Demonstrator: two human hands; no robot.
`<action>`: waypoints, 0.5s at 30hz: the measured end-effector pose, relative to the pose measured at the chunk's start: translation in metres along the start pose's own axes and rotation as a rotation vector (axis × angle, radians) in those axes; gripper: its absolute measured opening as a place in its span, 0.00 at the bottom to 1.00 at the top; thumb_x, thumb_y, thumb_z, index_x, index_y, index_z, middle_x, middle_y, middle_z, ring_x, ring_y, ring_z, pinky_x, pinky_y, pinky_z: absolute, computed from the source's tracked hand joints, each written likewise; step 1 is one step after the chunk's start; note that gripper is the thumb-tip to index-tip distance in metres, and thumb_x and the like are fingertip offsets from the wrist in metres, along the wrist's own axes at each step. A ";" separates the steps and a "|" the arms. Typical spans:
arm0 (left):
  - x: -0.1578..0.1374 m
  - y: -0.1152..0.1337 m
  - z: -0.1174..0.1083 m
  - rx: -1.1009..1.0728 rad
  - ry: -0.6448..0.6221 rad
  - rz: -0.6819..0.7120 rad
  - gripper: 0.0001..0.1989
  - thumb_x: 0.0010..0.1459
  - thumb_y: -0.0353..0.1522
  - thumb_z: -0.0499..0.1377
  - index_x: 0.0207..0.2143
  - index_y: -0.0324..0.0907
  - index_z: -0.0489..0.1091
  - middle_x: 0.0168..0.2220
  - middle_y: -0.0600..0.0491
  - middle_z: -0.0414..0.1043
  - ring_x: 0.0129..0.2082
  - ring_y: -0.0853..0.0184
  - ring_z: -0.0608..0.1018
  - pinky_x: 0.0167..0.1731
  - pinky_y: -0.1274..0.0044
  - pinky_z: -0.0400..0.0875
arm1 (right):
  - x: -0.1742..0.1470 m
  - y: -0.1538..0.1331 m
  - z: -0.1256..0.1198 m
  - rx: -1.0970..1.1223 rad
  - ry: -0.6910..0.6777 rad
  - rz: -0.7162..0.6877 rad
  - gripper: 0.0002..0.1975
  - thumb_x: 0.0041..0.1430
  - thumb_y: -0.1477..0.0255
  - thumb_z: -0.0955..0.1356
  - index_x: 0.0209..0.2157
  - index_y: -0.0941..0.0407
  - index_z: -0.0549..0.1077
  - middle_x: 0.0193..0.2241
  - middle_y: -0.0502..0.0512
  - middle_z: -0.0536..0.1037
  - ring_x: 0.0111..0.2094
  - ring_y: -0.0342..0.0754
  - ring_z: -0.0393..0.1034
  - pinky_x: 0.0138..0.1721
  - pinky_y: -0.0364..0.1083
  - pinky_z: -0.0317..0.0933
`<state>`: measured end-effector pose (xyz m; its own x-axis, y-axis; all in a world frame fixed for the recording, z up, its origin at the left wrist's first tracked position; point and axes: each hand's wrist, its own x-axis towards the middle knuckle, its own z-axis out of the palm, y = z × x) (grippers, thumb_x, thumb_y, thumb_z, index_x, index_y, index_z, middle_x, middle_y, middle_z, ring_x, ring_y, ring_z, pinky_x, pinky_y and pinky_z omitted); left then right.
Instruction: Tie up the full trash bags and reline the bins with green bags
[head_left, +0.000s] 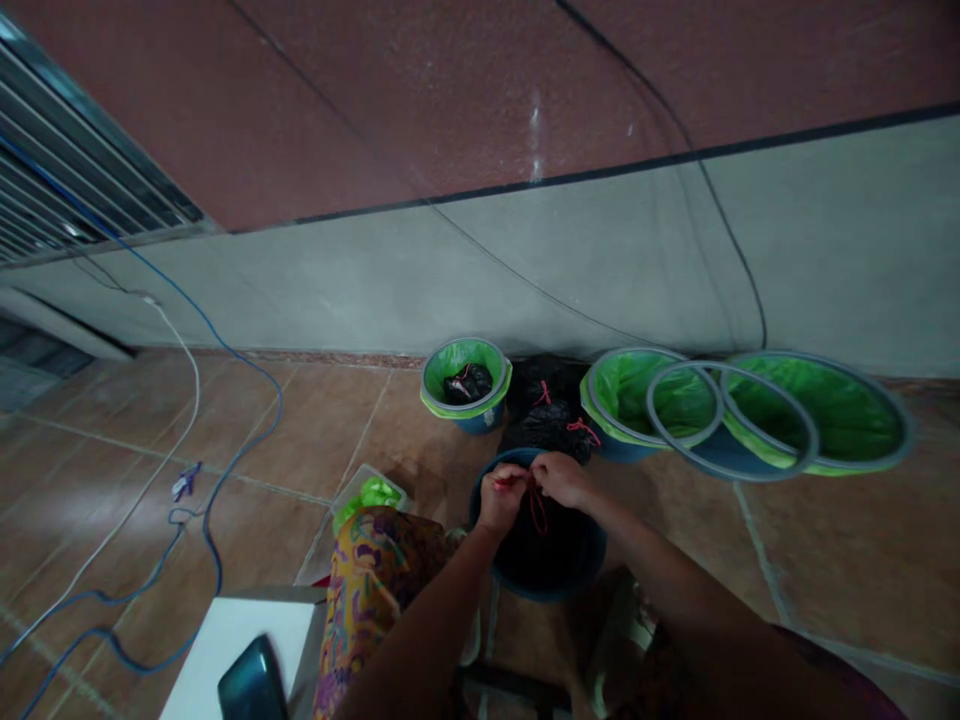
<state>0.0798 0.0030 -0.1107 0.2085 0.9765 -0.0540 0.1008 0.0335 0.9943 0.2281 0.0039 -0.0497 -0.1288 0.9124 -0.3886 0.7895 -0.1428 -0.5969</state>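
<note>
Red string point(538, 503) pinched by left fingers point(513, 472) and right fingers point(541, 468) over blue bucket point(595, 566); green-lined bin point(480, 421) holds black bag point(469, 382).

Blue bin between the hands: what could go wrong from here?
1. The red string is thin and a loop of it dangles over the blue bin, so it could tangle or slip from the left hand and right hand.
2. The loose grey ring overlaps two green-lined bins and looks unsecured; a bump might slide it off.
3. The dark device lies near the white box's edge, beside the person's leg, and might get knocked.
</note>
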 end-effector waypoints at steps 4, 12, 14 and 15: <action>-0.003 -0.001 -0.001 -0.093 0.021 -0.100 0.06 0.48 0.32 0.62 0.28 0.40 0.79 0.28 0.53 0.79 0.28 0.68 0.77 0.33 0.77 0.72 | 0.004 0.008 0.002 -0.061 0.056 0.009 0.16 0.62 0.77 0.58 0.31 0.60 0.77 0.30 0.56 0.80 0.32 0.43 0.71 0.33 0.40 0.55; -0.012 -0.012 -0.025 0.087 0.030 -0.088 0.08 0.49 0.34 0.63 0.27 0.40 0.79 0.26 0.52 0.78 0.28 0.67 0.77 0.32 0.76 0.72 | 0.002 0.015 0.003 -0.270 0.055 0.102 0.15 0.56 0.82 0.61 0.39 0.62 0.77 0.42 0.65 0.80 0.45 0.52 0.73 0.42 0.44 0.60; -0.017 -0.016 -0.031 0.113 0.039 -0.113 0.08 0.49 0.34 0.62 0.26 0.39 0.78 0.26 0.52 0.77 0.28 0.67 0.77 0.32 0.76 0.72 | 0.000 0.014 0.004 -0.290 0.034 0.124 0.16 0.56 0.83 0.61 0.40 0.63 0.77 0.43 0.67 0.79 0.46 0.54 0.73 0.43 0.45 0.60; -0.019 -0.018 -0.034 0.125 0.044 -0.132 0.08 0.50 0.34 0.61 0.26 0.39 0.78 0.26 0.52 0.77 0.28 0.67 0.76 0.32 0.76 0.72 | -0.001 0.014 0.004 -0.289 0.023 0.124 0.16 0.56 0.83 0.61 0.40 0.63 0.77 0.43 0.67 0.79 0.46 0.54 0.73 0.44 0.45 0.61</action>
<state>0.0414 -0.0087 -0.1245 0.1429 0.9739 -0.1764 0.2451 0.1379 0.9596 0.2365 -0.0003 -0.0605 -0.0102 0.9037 -0.4280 0.9365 -0.1414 -0.3208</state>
